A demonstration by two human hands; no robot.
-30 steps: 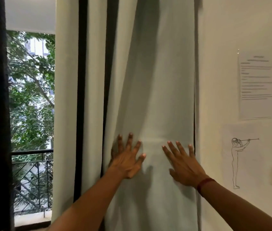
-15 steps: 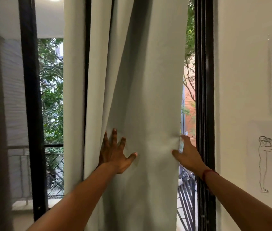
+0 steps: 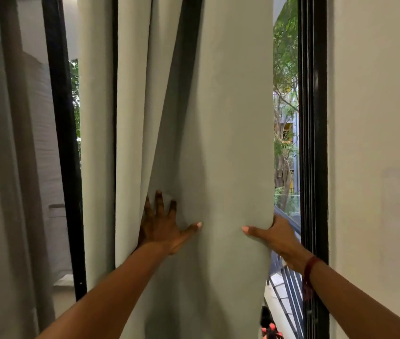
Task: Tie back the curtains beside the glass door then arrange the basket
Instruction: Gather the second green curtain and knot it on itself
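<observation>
I have the curtain (image 3: 223,118) bunched between my two grips. The left grip (image 3: 163,225) lies flat and wide on the cloth, its fingers (image 3: 159,201) spread and partly tucked into a fold; the right grip (image 3: 273,237) holds the curtain's free edge, thumb on the front, the other fingers wrapped out of sight behind it. Just right of that grip stands the black door frame (image 3: 314,118), with the wall (image 3: 370,94) beyond; below the grip a railing (image 3: 284,289) shows outside. I judge this to be the gathering step; no tie is in view, and the basket is nowhere in the frame.

What could go wrong from here: the left grip only presses, so if I lift it to reach for a tie, the folds on that side could spring loose and fan out; the right grip pinches a single edge, and heavy cloth could slide from under the thumb; a hard pull downward could strain the hangers above, which I cannot see; the folds left of the left grip lie outside the bundle, so a tie passed round now may miss them and leave them hanging free.
</observation>
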